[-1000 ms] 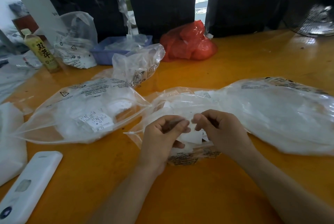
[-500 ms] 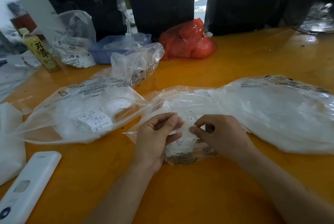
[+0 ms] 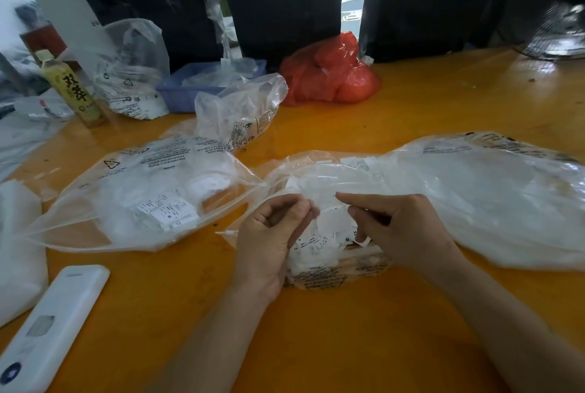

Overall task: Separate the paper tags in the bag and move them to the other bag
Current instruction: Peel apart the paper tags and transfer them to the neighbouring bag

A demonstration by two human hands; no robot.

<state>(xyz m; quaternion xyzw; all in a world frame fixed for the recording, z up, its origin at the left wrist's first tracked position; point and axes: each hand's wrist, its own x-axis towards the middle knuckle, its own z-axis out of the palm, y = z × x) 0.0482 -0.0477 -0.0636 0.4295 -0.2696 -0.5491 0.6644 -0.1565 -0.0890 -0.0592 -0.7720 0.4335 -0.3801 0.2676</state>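
An orange table [image 3: 316, 345] is seen from above. Two clear plastic bags are laid on it. The right bag [image 3: 474, 202] is large and is stretched from the table centre to the right edge of the view; its open mouth is placed just in front of the person. The left bag [image 3: 142, 196] is laid to the left, with its mouth turned toward the right bag, and printed white tags are visible through its film.

A loose heap of paper tags [image 3: 319, 243] is located at the mouth of the right bag, between the two hands. The left hand [image 3: 269, 240] is held with its fingers curled, and the thumb and forefinger are closed together on the edge of a white tag at the top of the heap. The right hand [image 3: 402, 228] is likewise curled, and a white tag is pinched between its thumb and fingertips; a small curled strip of paper is seen below its thumb. The two hands are positioned near each other, with only white paper between them. Whether one tag or two joined tags are gripped cannot be determined.

At the left near edge, a white remote control [image 3: 50, 326] is laid. Behind the bags are placed a bottle [image 3: 71, 88], a blue tray [image 3: 190, 88] and a red bag [image 3: 332, 72].
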